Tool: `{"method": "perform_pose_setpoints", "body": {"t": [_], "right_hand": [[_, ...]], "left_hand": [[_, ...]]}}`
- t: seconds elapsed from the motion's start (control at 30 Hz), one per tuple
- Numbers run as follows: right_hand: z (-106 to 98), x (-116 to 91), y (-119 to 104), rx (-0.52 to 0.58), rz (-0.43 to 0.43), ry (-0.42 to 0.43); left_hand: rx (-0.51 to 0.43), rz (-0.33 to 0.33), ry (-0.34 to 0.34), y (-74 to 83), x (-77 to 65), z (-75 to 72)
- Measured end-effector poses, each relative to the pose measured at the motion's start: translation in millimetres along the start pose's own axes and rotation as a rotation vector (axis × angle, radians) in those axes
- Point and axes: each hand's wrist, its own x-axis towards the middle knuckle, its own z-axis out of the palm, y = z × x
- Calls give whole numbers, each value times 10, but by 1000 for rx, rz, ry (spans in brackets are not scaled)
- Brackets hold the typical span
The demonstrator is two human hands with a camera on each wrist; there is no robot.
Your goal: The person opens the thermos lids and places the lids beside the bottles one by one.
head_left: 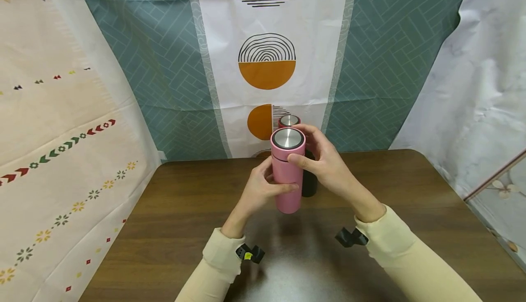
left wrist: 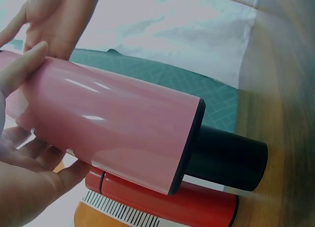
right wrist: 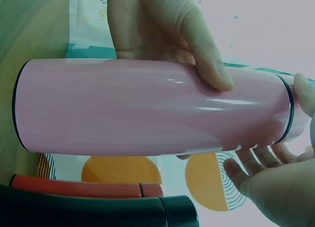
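A pink thermos flask (head_left: 288,174) with a steel-topped lid (head_left: 289,138) stands upright between both hands in the head view. My left hand (head_left: 259,188) grips its body, thumb across the front and the other fingers largely hidden. Higher up, my right hand (head_left: 324,156) holds the flask at its lid, the thumb on the near side and the fingers partly hidden behind. In the left wrist view the flask's dark base (left wrist: 188,145) hangs clear of the tabletop. Beyond it stand a black flask (left wrist: 224,158) and a red flask (left wrist: 167,200).
The brown wooden table (head_left: 197,201) reaches back to a patterned hanging cloth (head_left: 172,87) in teal and white. Cream cloth (head_left: 61,133) hangs at the left and marbled sheeting (head_left: 481,87) at the right. Small black devices (head_left: 351,237) sit at both wrists.
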Motion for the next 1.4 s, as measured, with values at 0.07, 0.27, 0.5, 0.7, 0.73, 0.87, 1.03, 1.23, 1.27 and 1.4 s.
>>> {"method": "perform_pose_setpoints", "body": {"t": [0.07,0.27,0.5,0.7,0.73,0.87,1.03,1.23,1.27,1.4], "right_hand": [[-5,-1,-6,-12,1,11],[-49,4,-22,9,-4,-53],[-158,43,35,182,-2,-237],[-102,15,39,82,11,-151],[-81,13,35,67,9,-124],[-19,10,22,27,0,-18],[-25,17,2,13,5,18],[-120,45,31,80,9,-100],[-138,52,41,97,15,-126],[-174,68,66,159,37,-199]], "left_hand": [[-1,-2,-1,6,0,4],[-2,-4,-5,25,-4,11],[-9,2,-29,11,-2,7],[-4,7,-21,21,-5,7],[-2,8,-18,25,-6,7],[3,4,-10,28,-3,12],[5,-3,-5,25,2,17],[6,-9,-20,20,11,10],[6,-9,-23,22,11,8],[2,-6,-28,23,7,5]]}}
